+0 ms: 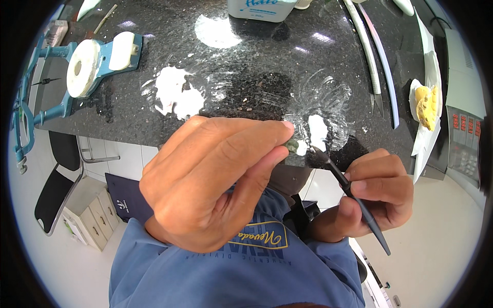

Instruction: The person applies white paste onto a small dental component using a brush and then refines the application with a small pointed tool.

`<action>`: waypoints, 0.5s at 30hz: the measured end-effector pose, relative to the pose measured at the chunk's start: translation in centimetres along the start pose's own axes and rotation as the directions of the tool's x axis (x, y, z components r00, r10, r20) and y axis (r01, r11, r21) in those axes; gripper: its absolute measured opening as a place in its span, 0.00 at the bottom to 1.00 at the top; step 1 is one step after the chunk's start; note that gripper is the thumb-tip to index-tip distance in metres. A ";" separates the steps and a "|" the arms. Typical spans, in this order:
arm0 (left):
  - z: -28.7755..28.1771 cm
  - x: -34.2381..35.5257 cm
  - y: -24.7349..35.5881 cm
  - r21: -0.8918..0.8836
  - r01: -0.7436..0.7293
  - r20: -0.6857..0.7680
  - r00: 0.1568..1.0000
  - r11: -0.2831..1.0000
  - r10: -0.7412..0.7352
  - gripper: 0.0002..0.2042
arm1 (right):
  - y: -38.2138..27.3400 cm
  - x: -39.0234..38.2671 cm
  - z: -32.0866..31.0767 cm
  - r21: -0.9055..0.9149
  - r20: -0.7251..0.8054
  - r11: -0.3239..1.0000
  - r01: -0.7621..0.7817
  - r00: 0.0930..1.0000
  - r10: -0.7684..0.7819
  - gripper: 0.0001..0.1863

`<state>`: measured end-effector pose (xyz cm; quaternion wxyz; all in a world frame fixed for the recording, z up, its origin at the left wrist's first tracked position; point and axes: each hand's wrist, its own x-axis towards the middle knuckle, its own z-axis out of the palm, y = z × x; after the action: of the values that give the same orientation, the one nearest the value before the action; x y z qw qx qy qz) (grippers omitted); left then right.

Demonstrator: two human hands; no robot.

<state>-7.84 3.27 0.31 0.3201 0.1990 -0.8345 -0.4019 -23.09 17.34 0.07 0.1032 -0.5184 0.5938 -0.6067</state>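
Note:
My left hand (215, 174) pinches a small dark green piece (291, 146) between thumb and fingertips. A white tooth-shaped tip (302, 149) sticks out of its right end. My right hand (380, 190) grips a slim dark brush-like tool (367, 215) like a pen. The tool's pointed end touches or nearly touches the white tip; I cannot tell which. Just beyond, a white paste-like patch (318, 131) lies on the black speckled counter (257, 82), with whitish smears around it. The palm side of my left hand is hidden.
A blue dental articulator (120, 59) with white plaster mounts stands at the left. White powder (177, 95) lies nearer the middle, and a white container (262, 10) stands at the back. To the right are tweezers (376, 100), a blue-grey strip (387, 82) and a yellow dental model (427, 108).

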 end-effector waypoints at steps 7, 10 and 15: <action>0.1 -0.3 0.0 -0.016 0.019 -0.008 1.000 1.000 -0.019 0.10 | 0.1 0.0 0.1 -0.005 0.017 1.000 0.007 1.000 -0.007 0.12; 0.1 -0.3 -0.1 -0.012 0.007 -0.009 1.000 1.000 -0.007 0.09 | 0.2 0.1 0.1 0.001 0.030 1.000 0.013 0.999 -0.013 0.12; 0.1 -0.2 -0.1 -0.010 -0.007 -0.007 1.000 1.000 0.007 0.10 | 0.0 0.2 -0.2 -0.002 0.051 1.000 -0.001 0.999 0.001 0.12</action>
<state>-7.80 3.43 0.13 0.3252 0.1959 -0.8321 -0.4044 -23.32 17.33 0.19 0.1180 -0.5335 0.5917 -0.5928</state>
